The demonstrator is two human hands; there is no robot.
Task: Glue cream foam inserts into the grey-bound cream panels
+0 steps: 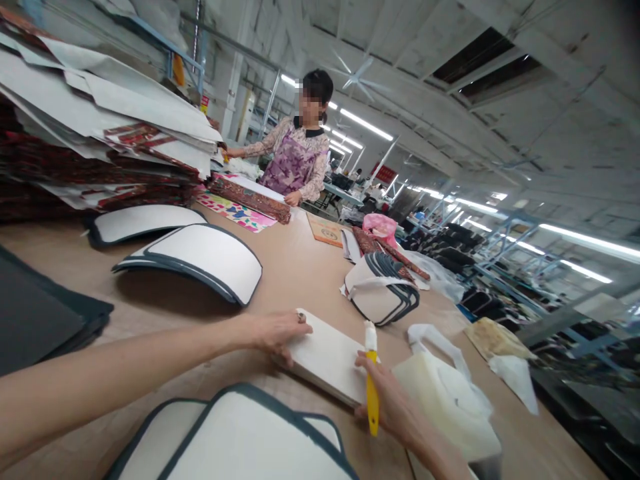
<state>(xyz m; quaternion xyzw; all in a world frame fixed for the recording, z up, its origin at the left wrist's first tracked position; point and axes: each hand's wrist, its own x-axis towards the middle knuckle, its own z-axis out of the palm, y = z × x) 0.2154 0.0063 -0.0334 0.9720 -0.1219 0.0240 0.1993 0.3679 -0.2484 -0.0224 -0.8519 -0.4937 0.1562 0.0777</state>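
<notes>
Head view: both bare hands low in the middle, above a brown table [295, 260]. Between them, a long white slab [325, 357], lying on the near part of the table and slanting from far left to near right. Whether single piece or pile of thin layers, not possible to tell. At the left end of the slab, left hand [275, 335] with a ring on one finger: fingers bent over the far edge, thumb lower on the near side, so with a hold around this end. How firm, cannot tell. At the opposite end, right hand [387, 387], fingers half curled, and closed in them a brush [372, 393] with yellow handle and white head, almost upright. Also near the slab with these fingertips, contact not clear.

On the camera side of the slab, flat white panels [260, 440] with dark rims, one over another. Beyond the left forearm, curved panels [215, 263] of similar kind, bulging upward. At the left edge, a pile of dark sheets [40, 313]; farther, a tall uneven stack of white sheets [135, 110] with reddish patterned layers. Just beside the right forearm, a pale plastic container [445, 400] with looped handle. Beyond the slab, a bundle of panels [377, 299], near a pink bag [380, 229]. Across the table, another person [300, 160] in purple patterned apron, one hand beside a brown patterned strip [250, 198].
</notes>
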